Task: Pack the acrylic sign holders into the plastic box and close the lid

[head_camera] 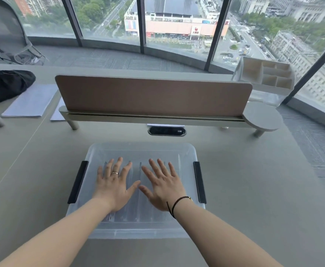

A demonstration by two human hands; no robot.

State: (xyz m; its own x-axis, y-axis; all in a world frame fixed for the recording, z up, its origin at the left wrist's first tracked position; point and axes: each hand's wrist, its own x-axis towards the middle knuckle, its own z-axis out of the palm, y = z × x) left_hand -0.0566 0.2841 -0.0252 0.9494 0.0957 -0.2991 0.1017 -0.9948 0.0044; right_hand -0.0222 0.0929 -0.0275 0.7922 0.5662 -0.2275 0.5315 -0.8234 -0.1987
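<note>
A person's left hand (pixel 114 186) and right hand (pixel 163 186), fingers spread flat, press the translucent lid (pixel 140 151) onto the clear plastic box (pixel 138 231) mid-desk; acrylic sign holders (pixel 136 214) lie inside, black side latches (pixel 199 182) apparently unfastened.

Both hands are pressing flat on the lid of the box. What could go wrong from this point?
1. The left hand and right hand push on the lid's middle; the thin plastic may flex without seating at the edges.
2. The black latches look unclipped, so the lid could lift later.
</note>
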